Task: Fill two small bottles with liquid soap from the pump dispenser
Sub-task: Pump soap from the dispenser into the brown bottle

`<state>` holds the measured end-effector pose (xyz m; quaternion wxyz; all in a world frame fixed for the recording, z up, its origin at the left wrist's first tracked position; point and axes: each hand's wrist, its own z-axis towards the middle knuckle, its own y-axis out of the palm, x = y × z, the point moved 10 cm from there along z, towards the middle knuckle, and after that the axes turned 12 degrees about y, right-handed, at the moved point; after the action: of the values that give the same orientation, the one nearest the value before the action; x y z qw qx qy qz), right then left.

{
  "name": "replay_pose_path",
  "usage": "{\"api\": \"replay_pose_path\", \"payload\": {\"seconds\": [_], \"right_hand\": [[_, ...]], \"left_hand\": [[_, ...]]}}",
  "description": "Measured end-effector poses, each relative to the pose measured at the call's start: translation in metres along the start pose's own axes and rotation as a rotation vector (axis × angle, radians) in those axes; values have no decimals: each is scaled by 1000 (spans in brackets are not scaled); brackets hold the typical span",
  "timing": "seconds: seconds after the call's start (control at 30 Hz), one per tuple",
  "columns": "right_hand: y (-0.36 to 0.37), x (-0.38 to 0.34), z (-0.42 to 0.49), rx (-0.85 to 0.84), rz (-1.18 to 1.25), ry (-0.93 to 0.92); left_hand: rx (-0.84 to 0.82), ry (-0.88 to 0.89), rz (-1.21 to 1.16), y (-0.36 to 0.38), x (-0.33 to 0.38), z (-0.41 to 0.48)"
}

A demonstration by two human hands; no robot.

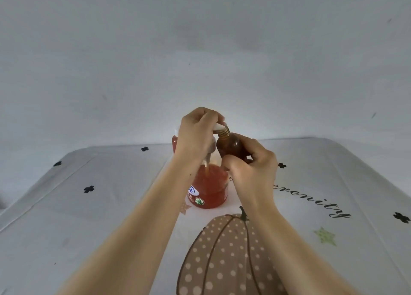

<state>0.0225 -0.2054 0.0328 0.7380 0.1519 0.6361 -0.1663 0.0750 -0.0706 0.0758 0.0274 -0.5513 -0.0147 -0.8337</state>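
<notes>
The pump dispenser (209, 188) with orange-red soap stands at the middle of the table. My left hand (195, 134) lies over its white pump head (219, 127), fingers curled on it. My right hand (251, 170) grips a small amber bottle (231, 147), tilted, with its threaded open neck right at the pump's spout. The bottle looks filled with soap. Behind my left hand a second small bottle (175, 142) with orange-red contents and a white top shows only partly.
The table wears a white cloth (111, 205) printed with a dotted brown pumpkin (224, 257), black flowers, a green star and the word "serenity". A plain pale wall rises behind the table's far edge.
</notes>
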Motion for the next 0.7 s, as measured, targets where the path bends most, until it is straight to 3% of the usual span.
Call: {"api": "replay_pose_path", "payload": {"seconds": [0.13,0.47,0.7], "right_hand": [[-1,-1,2,9,-8,-23],[-4,2,3,14,-21,-32],[-2,-1,2,9,-54,-64]], "left_hand": [[22,36,-6,2,2,2],[-112,110,109,12,-1,8],[-70,110,70,8,1,5]]}}
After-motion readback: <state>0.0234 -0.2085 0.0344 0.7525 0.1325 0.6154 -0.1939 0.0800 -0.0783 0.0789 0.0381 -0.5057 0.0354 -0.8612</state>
